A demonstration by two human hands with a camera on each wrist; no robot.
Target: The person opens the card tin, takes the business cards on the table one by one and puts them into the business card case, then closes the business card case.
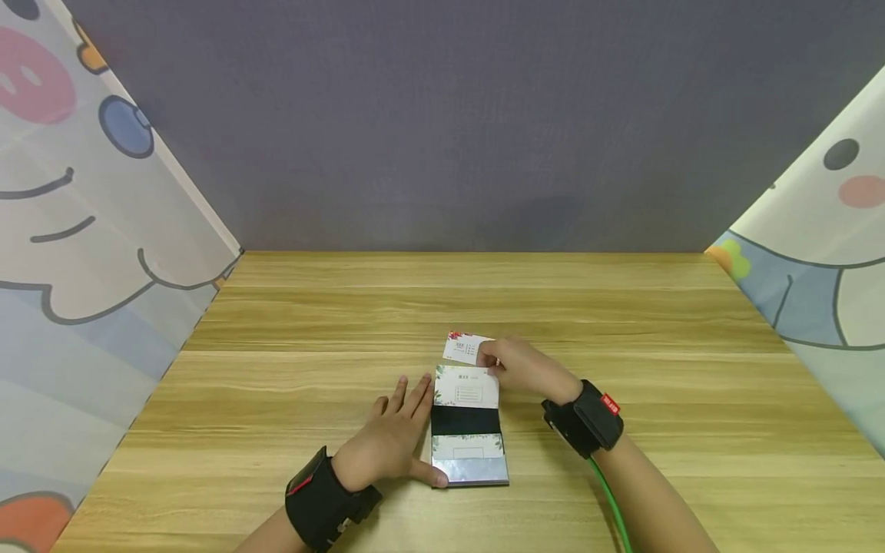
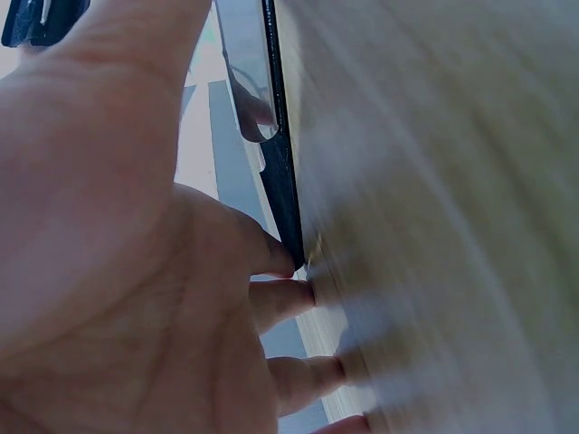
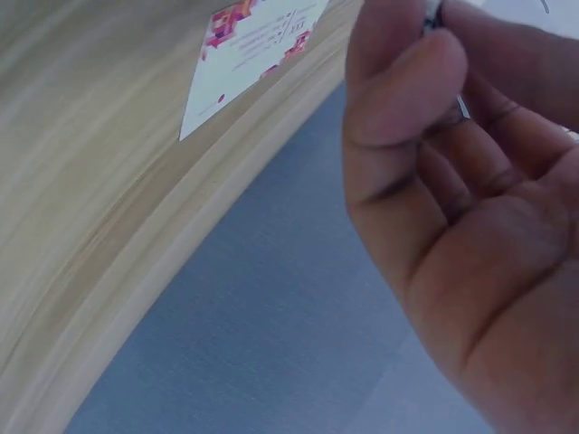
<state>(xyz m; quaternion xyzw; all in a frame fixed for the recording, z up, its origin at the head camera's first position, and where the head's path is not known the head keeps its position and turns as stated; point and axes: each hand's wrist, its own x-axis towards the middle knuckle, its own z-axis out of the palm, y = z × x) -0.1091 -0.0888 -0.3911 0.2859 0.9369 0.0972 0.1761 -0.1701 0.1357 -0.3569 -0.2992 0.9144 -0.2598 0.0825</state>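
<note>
An unfolded card holder (image 1: 465, 420) lies on the table, with a dark middle and a shiny metal pocket (image 1: 470, 470) at its near end. One leaf-patterned business card (image 1: 452, 445) sticks up from the pocket; another leaf-patterned card (image 1: 467, 386) lies over the holder's far half. My left hand (image 1: 390, 442) is spread flat along the holder's left side, thumb on its near left corner. At the far card's upper right corner, thumb and bent forefinger of my right hand (image 1: 522, 367) pinch its edge. A red-flowered card (image 1: 462, 347) lies just beyond, partly behind the right fingers.
The wooden table (image 1: 311, 322) stretches out around the holder. A grey panel (image 1: 470, 123) stands along its far edge, and cartoon-printed sheets (image 1: 104, 230) line both sides. From the right wrist strap (image 1: 588, 418) a green cable (image 1: 611, 499) runs down.
</note>
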